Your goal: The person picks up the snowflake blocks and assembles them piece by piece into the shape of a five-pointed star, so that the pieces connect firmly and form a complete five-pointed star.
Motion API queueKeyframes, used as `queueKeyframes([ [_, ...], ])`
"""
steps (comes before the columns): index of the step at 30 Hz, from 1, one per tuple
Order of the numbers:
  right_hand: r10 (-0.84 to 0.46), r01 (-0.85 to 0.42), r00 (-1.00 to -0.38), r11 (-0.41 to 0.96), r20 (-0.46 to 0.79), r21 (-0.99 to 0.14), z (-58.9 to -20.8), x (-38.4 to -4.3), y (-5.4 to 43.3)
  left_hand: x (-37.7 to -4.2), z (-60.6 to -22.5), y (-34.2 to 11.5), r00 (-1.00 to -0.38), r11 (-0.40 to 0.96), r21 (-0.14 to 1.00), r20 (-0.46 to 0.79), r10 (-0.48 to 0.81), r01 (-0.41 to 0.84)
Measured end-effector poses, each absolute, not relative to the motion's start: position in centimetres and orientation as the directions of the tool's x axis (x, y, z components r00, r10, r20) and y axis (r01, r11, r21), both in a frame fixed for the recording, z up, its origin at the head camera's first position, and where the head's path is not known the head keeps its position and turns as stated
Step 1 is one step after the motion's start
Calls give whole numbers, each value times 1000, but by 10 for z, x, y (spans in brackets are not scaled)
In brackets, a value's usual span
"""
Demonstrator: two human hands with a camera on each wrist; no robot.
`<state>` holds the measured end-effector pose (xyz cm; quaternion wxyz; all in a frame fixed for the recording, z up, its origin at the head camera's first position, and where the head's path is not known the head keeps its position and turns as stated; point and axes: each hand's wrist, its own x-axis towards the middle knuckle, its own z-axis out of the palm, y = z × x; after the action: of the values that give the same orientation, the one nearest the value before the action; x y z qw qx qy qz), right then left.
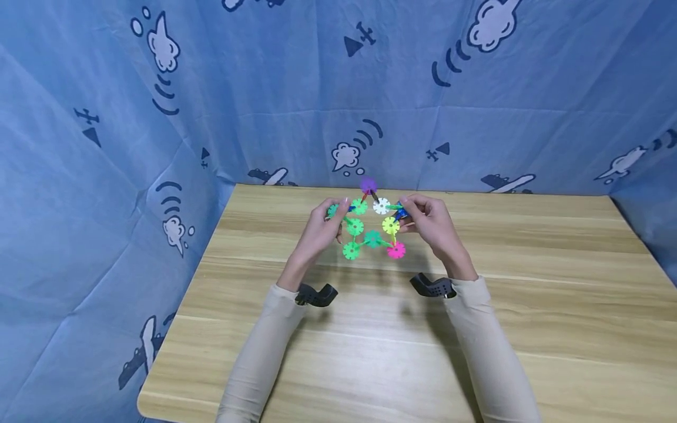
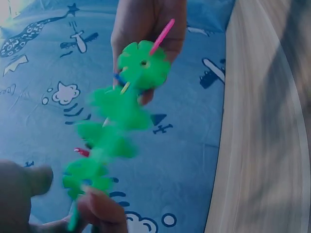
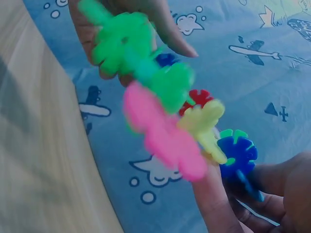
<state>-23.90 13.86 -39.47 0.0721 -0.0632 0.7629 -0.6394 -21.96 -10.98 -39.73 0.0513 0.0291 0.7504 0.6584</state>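
Observation:
Both hands hold up a ring of linked plastic snowflake discs over the table's far half. My left hand (image 1: pixel 319 228) grips the ring at its left side, thumb against a green disc (image 1: pixel 332 211). On the opposite side, my right hand (image 1: pixel 435 224) pinches a blue disc (image 1: pixel 403 212), also visible as a blue disc (image 3: pixel 237 154) between thumb and fingers in the right wrist view. A purple disc (image 1: pixel 368 185) tops the ring, with a white disc (image 1: pixel 381 205) below it. Lower down are a yellow disc (image 1: pixel 390 225), a pink disc (image 1: pixel 396 250) and several green ones. Fingers partly hide both sides.
A light wooden table (image 1: pixel 359 346) spreads beneath the hands. Blue patterned cloth (image 1: pixel 296 76) hangs behind its far edge and along the sides. Each wrist wears a black camera mount, one on the left (image 1: pixel 317 295) and one on the right (image 1: pixel 433 286).

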Motion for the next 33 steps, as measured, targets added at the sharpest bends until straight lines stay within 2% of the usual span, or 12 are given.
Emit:
queueKeyframes([
  [7, -128, 22, -991, 127, -38, -992, -396, -243, 147, -224, -396, -116, -999, -32, 999, -6, 45, -7],
  [11, -168, 71, -982, 113, -90, -991, -397, -245, 156, -226, -399, -120, -1000, -55, 998, -11, 28, -12],
  [19, -259, 203, -934, 178, -245, -963, -404, -248, 175, -228, -417, -118, -997, 203, 979, -34, 75, -18],
  [27, -239, 318, -887, 302, -394, -899, -426, -255, 181, -226, -430, -115, -982, 434, 900, -121, 148, -45],
  [33, -241, 378, -845, 364, -478, -851, -448, -263, 178, -226, -437, -118, -962, 525, 849, -191, 197, -61],
])
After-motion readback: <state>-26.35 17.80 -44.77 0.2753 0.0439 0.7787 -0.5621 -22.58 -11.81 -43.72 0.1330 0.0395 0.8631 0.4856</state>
